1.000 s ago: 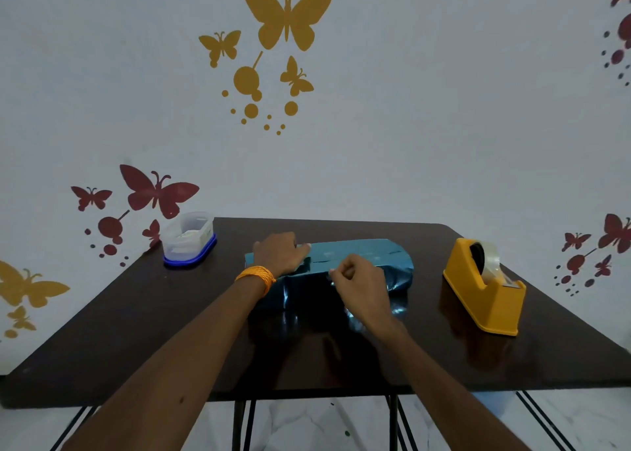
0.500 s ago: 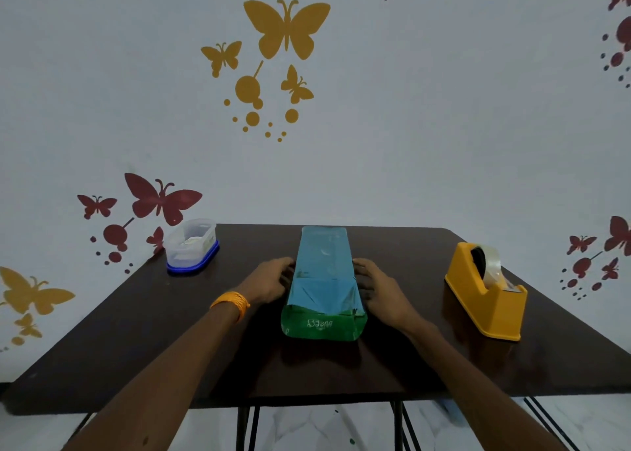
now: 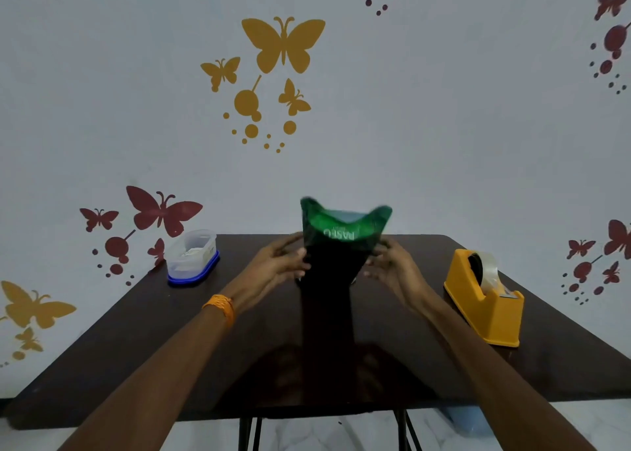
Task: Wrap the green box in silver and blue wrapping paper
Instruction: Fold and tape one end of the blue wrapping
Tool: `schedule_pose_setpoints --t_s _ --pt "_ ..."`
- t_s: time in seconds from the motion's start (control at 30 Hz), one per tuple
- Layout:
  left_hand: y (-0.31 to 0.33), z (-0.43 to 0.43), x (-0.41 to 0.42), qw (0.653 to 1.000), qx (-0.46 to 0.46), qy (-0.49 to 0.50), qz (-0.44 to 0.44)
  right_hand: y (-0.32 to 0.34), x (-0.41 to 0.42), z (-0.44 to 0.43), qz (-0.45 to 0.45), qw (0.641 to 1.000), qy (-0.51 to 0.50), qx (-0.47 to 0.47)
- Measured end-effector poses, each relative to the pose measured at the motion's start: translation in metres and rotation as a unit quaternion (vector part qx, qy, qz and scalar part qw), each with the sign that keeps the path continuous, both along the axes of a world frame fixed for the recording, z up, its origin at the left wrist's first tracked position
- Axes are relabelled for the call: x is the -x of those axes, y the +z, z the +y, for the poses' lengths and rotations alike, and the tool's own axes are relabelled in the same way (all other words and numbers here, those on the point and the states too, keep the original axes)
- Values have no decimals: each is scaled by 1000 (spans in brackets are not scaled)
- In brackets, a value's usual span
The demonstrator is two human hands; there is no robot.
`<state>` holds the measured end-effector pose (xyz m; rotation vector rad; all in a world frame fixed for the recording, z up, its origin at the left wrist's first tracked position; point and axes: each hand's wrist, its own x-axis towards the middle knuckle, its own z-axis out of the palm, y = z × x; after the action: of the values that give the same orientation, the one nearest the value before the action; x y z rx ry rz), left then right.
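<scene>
The green box [image 3: 345, 232], partly covered in wrapping paper, stands on end over the middle of the dark table [image 3: 170, 331]. Its green top end with white lettering faces me, and a bit of blue paper shows behind that end. The side toward me looks dark and blurred. My left hand [image 3: 280, 262] grips the box's left side and my right hand [image 3: 389, 266] grips its right side. An orange band circles my left wrist.
A yellow tape dispenser [image 3: 485, 297] with a clear tape roll stands on the table's right side. A clear plastic tub with a blue base [image 3: 193, 257] sits at the back left. A wall with butterfly stickers rises behind the table.
The box lay flat, first crosswise, then pointing away from me. Both hands have now tipped it up on end, with the green end raised.
</scene>
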<state>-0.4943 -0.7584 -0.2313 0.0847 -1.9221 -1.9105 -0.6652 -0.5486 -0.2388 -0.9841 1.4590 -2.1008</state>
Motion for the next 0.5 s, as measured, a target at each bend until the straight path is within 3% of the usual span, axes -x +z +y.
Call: schedule_pose_setpoints --t_s 0.07,0.17,0.5 --pt "18 6 5 999 11 31 0 15 -4 4 52 998 -15 -25" --pt "26 5 10 989 124 74 -24 24 -9 7 180 976 -66 -107" --pt "25 10 31 980 156 112 -44 15 -1 -9 157 974 -128 -102"
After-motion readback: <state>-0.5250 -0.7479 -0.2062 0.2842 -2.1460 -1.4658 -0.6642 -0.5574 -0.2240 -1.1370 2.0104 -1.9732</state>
